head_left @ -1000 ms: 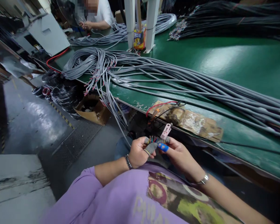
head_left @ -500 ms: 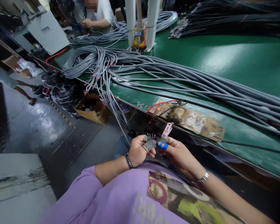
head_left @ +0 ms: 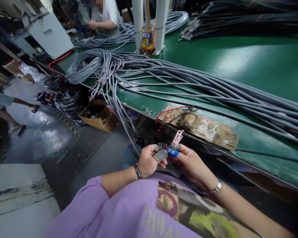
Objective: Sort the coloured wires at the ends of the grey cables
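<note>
My left hand (head_left: 149, 161), with grey finger covers on thumb and forefinger, is closed around the end of a grey cable (head_left: 129, 132). Thin coloured wires (head_left: 161, 146) fan out above its fingertips. My right hand (head_left: 186, 162) meets it at the wires, its thumb in a blue finger cover and its fingers pinched together. Out of that pinch a pink plastic clip (head_left: 177, 138) with small holes stands up at a slant. The fingers hide its lower end and how the right fingertips touch the wires.
Grey cables (head_left: 188, 77) lie along the green table (head_left: 228, 59), their stripped ends (head_left: 101, 81) bunched at the left. A taped wooden board (head_left: 203, 129) sits at the near edge. A cardboard box (head_left: 99, 115) is below. A co-worker (head_left: 104, 16) sits across; another person's legs (head_left: 8, 112) show left.
My hands stay together at the wires with only a slight shift. At the left, the walking person has stepped further into view, both feet now showing.
</note>
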`<state>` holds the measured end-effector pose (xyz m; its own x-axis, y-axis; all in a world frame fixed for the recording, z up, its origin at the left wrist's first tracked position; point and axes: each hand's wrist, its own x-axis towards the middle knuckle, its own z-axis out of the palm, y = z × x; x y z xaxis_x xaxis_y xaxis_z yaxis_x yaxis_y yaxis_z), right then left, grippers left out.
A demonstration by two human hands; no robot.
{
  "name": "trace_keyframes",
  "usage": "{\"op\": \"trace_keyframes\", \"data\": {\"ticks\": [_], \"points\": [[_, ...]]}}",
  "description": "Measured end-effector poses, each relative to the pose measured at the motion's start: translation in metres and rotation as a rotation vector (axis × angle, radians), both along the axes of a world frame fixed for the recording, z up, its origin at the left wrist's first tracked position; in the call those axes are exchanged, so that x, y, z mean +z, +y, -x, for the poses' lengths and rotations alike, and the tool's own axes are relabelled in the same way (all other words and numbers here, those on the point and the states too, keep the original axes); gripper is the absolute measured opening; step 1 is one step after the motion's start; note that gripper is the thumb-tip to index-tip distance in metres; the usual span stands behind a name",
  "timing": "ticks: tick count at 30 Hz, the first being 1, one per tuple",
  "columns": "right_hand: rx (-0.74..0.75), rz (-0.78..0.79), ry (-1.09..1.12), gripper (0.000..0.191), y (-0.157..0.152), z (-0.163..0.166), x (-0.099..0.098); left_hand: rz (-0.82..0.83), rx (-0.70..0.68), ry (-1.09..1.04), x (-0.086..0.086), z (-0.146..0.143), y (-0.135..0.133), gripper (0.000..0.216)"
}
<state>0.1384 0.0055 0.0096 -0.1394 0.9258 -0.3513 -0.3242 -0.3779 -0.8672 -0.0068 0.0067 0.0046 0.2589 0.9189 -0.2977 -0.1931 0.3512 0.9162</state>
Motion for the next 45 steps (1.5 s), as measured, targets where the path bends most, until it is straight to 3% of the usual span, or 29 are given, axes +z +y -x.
{"op": "trace_keyframes", "data": {"ticks": [6, 13, 19, 26, 29, 34, 38, 40, 45], "points": [[0.031, 0.049, 0.044, 0.028, -0.003, -0.002, -0.003, 0.000, 0.100, -0.006, -0.004, -0.001, 0.003, 0.042], [0.009, 0.011, 0.065, 0.028, -0.003, 0.000, 0.003, 0.047, 0.066, -0.001, 0.003, -0.003, 0.002, 0.045], [0.105, -0.142, -0.075, 0.027, -0.002, -0.012, -0.007, 0.145, 0.059, -0.062, 0.005, -0.001, 0.006, 0.044], [0.025, -0.379, -0.385, 0.023, -0.001, -0.019, -0.017, 0.228, -0.122, -0.074, 0.004, 0.000, 0.007, 0.044], [-0.012, -0.349, -0.355, 0.024, -0.003, -0.017, -0.017, 0.180, -0.080, -0.070, 0.005, 0.000, 0.006, 0.043], [-0.094, -0.104, -0.069, 0.030, 0.003, -0.015, -0.014, -0.001, 0.017, 0.047, 0.013, 0.004, 0.002, 0.044], [0.024, 0.039, 0.161, 0.042, 0.014, -0.016, -0.007, -0.114, 0.024, 0.112, 0.020, 0.002, -0.001, 0.042], [0.028, -0.003, 0.114, 0.041, 0.017, -0.016, -0.003, -0.160, 0.007, 0.134, 0.022, -0.002, -0.001, 0.040], [-0.167, -0.201, -0.230, 0.042, 0.018, -0.016, -0.002, -0.295, 0.003, 0.225, 0.020, -0.008, 0.002, 0.032]]}}
